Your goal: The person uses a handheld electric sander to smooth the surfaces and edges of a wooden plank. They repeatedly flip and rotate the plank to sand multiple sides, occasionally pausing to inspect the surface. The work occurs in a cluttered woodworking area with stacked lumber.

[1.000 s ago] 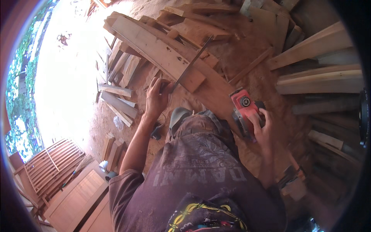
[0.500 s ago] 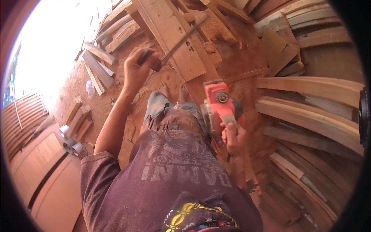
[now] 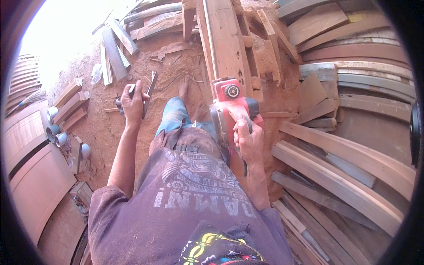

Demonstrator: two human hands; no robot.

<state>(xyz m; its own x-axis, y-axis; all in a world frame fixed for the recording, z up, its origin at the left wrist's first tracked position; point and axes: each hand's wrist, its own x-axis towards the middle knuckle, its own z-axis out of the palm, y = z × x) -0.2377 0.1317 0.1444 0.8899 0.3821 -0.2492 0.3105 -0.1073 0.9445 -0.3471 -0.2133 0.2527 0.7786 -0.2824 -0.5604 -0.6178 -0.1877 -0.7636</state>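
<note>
My right hand (image 3: 250, 142) is wrapped around the handle of a red electric planer (image 3: 226, 107) with a round dark knob at its front end. The planer is at the near end of a long wooden plank (image 3: 225, 37); whether it touches the wood I cannot tell. Off to the left, my left hand (image 3: 132, 107) is closed on what looks like a try square (image 3: 150, 93). Its dark blade stands out beside the fingers, which partly cover the stock. The square is held away from the plank, over the dusty ground.
Stacked boards (image 3: 344, 176) line the right side. Loose offcuts (image 3: 114, 53) lie at the far left, beyond several pale cups (image 3: 53, 132). Wood panels (image 3: 39, 176) lean at the left. Sawdust covers the brown ground (image 3: 110, 150) near my bare feet.
My left hand has drawn the square back left and nearer, away from over the plank. My right hand has brought the planer slightly left. The whole view has turned, so the plank appears straighter ahead.
</note>
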